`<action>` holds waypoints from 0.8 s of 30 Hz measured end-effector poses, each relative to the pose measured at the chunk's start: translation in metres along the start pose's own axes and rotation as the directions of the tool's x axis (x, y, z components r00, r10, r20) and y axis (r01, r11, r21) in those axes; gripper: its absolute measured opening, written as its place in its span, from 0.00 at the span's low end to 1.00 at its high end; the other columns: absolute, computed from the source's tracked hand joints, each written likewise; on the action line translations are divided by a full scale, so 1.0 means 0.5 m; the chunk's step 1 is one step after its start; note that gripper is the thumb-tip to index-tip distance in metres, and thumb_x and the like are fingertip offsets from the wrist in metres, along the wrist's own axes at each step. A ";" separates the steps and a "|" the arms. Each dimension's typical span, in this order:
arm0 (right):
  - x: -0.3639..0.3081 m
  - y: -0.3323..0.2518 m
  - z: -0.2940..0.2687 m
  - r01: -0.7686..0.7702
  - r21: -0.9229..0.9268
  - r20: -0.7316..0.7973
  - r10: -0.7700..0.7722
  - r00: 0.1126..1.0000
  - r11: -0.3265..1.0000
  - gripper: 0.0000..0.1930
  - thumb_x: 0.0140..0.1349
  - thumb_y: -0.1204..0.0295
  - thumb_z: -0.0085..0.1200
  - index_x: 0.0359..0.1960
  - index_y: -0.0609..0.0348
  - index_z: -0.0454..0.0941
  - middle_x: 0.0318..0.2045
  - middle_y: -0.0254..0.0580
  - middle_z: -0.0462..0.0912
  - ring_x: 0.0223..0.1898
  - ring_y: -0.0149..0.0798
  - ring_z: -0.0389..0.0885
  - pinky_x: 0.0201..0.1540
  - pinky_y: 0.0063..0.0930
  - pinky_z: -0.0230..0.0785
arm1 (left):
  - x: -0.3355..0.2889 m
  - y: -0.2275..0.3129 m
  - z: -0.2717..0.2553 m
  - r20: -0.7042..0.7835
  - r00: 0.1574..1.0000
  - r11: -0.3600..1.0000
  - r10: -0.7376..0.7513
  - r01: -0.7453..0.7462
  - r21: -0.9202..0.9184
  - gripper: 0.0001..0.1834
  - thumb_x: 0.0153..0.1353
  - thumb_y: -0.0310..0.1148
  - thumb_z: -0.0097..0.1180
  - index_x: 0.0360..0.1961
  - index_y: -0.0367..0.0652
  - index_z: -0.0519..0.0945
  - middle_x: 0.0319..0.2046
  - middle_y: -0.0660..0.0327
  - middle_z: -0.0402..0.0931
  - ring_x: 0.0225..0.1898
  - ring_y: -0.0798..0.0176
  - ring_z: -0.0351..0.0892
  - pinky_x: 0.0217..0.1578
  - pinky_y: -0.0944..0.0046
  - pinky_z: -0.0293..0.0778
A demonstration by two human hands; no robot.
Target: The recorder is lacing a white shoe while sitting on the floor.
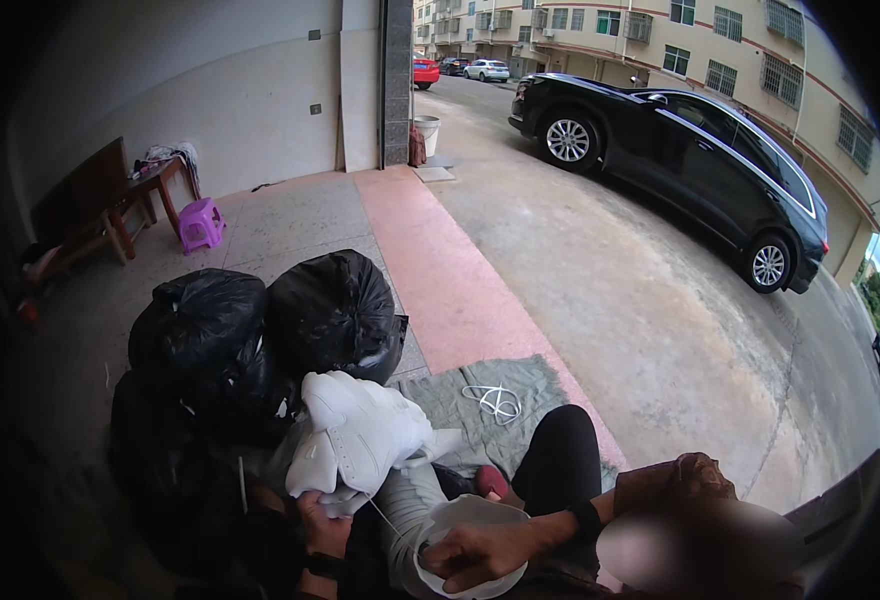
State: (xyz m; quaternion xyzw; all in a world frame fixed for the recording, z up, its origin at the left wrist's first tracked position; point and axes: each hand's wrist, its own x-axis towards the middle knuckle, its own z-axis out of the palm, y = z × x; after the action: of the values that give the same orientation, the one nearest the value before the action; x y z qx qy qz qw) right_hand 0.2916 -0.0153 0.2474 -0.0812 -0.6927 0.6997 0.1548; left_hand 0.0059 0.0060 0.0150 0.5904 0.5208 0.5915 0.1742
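Note:
A bundle of white sneaker uppers, with tiny perforations, lies across my lap. My left hand is closed round its lower edge. From there a thin white shoelace runs right to the curled fingers of my right hand, which is closed on it; the fingertips are partly hidden. Beneath that hand sits a round, whitish, open-topped piece whose kind I cannot make out. Both wrists wear dark bands.
Stuffed black plastic bags stand close in front on the left. A grey-green cloth mat carries a loose coil of white laces. Farther off are a purple stool, a wooden table, a white bucket and a parked black car.

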 end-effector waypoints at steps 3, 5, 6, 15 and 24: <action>-0.006 0.001 -0.010 -0.009 -0.065 0.028 0.011 1.000 0.998 0.13 0.66 0.68 0.58 0.26 0.61 0.73 0.21 0.41 0.73 0.25 0.39 0.73 0.29 0.36 0.63 | 0.042 0.033 -0.013 -0.080 0.869 0.761 -0.488 0.379 -0.526 0.25 0.54 0.35 0.62 0.55 0.46 0.75 0.52 0.58 0.76 0.54 0.51 0.76 0.53 0.49 0.76; 0.000 0.016 0.005 -0.009 -0.150 0.080 0.021 0.997 0.989 0.12 0.66 0.68 0.58 0.27 0.61 0.74 0.22 0.42 0.74 0.26 0.40 0.74 0.30 0.36 0.63 | 0.049 0.062 -0.020 0.289 0.537 0.016 -0.793 0.492 -0.871 0.24 0.53 0.36 0.61 0.54 0.48 0.77 0.51 0.59 0.78 0.53 0.52 0.78 0.52 0.48 0.77; 0.015 0.031 0.022 0.041 -0.123 0.162 -0.021 0.987 0.992 0.10 0.65 0.68 0.57 0.29 0.61 0.75 0.24 0.43 0.75 0.28 0.41 0.75 0.32 0.36 0.65 | 0.051 0.071 -0.018 0.172 0.689 0.255 -0.705 0.471 -0.844 0.25 0.53 0.36 0.59 0.54 0.48 0.76 0.51 0.59 0.78 0.53 0.52 0.78 0.52 0.47 0.77; -0.051 0.043 -0.021 -0.135 -0.174 0.106 0.155 0.982 0.975 0.13 0.62 0.65 0.61 0.41 0.62 0.76 0.36 0.46 0.78 0.37 0.44 0.77 0.41 0.34 0.69 | 0.100 0.072 -0.073 0.285 0.516 -0.035 -0.808 0.441 -0.897 0.26 0.52 0.35 0.55 0.55 0.48 0.75 0.51 0.57 0.78 0.52 0.47 0.79 0.47 0.40 0.79; 0.023 0.023 -0.274 -0.043 -0.790 0.036 0.117 0.992 0.611 0.15 0.55 0.70 0.66 0.27 0.63 0.69 0.18 0.48 0.75 0.22 0.52 0.77 0.26 0.45 0.64 | 0.146 0.098 -0.116 0.252 0.532 0.017 -0.808 0.450 -0.893 0.24 0.51 0.35 0.57 0.52 0.46 0.75 0.49 0.53 0.78 0.49 0.42 0.79 0.43 0.36 0.79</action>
State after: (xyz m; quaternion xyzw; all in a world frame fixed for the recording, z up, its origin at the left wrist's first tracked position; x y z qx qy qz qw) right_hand 0.3246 0.1180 0.2336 -0.1424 -0.9309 0.3338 0.0429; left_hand -0.0430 0.0227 0.1067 -0.0191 0.3422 0.7081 0.6173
